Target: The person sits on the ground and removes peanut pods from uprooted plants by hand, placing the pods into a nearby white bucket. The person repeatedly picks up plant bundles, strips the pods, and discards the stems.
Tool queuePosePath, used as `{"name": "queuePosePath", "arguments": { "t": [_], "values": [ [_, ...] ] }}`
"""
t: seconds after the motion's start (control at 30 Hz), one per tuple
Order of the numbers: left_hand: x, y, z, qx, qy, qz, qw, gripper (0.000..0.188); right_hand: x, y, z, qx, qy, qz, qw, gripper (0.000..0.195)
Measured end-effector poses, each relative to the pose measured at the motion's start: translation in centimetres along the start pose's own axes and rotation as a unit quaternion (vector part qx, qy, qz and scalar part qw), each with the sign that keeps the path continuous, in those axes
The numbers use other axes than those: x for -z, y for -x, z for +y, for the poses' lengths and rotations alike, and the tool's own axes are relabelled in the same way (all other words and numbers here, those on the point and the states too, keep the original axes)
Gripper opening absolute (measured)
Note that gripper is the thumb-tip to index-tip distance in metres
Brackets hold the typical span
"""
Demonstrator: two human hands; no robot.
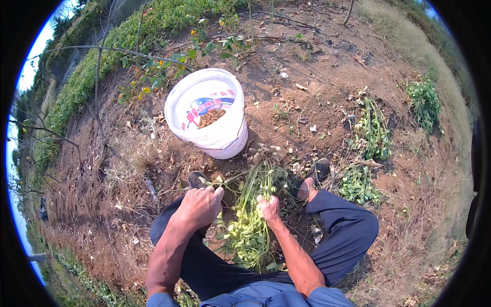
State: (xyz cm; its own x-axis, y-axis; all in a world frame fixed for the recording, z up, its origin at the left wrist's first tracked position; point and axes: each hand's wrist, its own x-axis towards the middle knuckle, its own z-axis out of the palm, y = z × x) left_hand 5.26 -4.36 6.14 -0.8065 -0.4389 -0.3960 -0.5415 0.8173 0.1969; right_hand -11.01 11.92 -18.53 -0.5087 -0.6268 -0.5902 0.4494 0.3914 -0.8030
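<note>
Between my knees lies a bunch of peanut plants [249, 230], its leaves toward my body and its root end with peanut pods [264, 153] pointing away, beside the bucket. My right hand [269, 208] is closed around the stems at the bunch's right side. To the left, my left hand [201, 205] is closed at the end of a thin stem [236, 178] that runs out sideways from the bunch. Just beyond stands a white plastic bucket [234, 140], upright, with printed writing and a wire handle. Loose peanuts [211, 117] show inside it.
More pulled peanut plants [370, 130] lie on the dry soil at the right, with a leafy heap [360, 184] nearer and another clump [424, 101] farther off. A bare branch [126, 51] arches behind the bucket. Green vines [126, 34] cover the far left.
</note>
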Motion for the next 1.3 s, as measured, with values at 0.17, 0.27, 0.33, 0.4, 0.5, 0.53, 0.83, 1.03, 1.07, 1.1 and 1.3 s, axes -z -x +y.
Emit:
{"name": "queuePosePath", "arguments": {
  "t": [0.17,0.27,0.33,0.4,0.5,0.53,0.83,1.03,1.07,1.1,1.3],
  "values": [
    [-1.5,-0.4,0.3,-0.003,0.029,0.01,1.0,0.049,1.0,4.4,4.6,0.114,0.142,0.075,0.981,0.039],
    [-2.2,0.0,0.0,0.005,0.057,-0.013,0.998,0.052,1.8,6.5,3.3,0.096,0.128,0.051,0.986,0.041],
    [-4.4,0.1,0.0,0.011,0.044,0.012,0.999,0.05,2.2,6.4,2.0,0.081,0.141,0.052,0.985,0.036],
    [-5.9,0.5,0.5,0.013,0.037,0.027,0.999,0.05,2.7,8.3,1.5,0.098,0.11,0.05,0.988,0.038],
    [-7.3,0.2,2.1,0.01,0.044,0.017,0.999,0.052,3.7,7.0,3.2,0.146,0.096,0.025,0.984,0.039],
    [-7.9,0.3,2.2,-0.012,0.053,0.028,0.998,0.056,4.1,7.3,3.3,0.167,0.124,0.02,0.978,0.039],
    [-10.9,-2.4,2.7,0.057,0.286,0.099,0.951,0.092,2.2,13.0,-1.8,0.2,0.091,-0.014,0.975,0.032],
    [-8.3,-2.5,5.3,0.113,0.575,0.116,0.802,0.076,0.1,15.7,-3.6,0.218,0.145,-0.096,0.961,0.031],
    [-7.0,-1.7,6.8,0.106,0.609,0.157,0.77,0.074,0.0,16.1,-4.3,0.231,0.124,-0.098,0.96,0.033],
    [-7.1,-1.4,6.2,0.073,0.651,0.116,0.747,0.069,-0.3,16.1,-3.9,0.279,0.117,-0.084,0.95,0.038],
    [-8.8,-2.2,5.2,0.044,0.707,0.162,0.687,0.048,-0.3,16.2,-4.8,0.211,0.238,-0.12,0.94,0.033]
  ]
}}
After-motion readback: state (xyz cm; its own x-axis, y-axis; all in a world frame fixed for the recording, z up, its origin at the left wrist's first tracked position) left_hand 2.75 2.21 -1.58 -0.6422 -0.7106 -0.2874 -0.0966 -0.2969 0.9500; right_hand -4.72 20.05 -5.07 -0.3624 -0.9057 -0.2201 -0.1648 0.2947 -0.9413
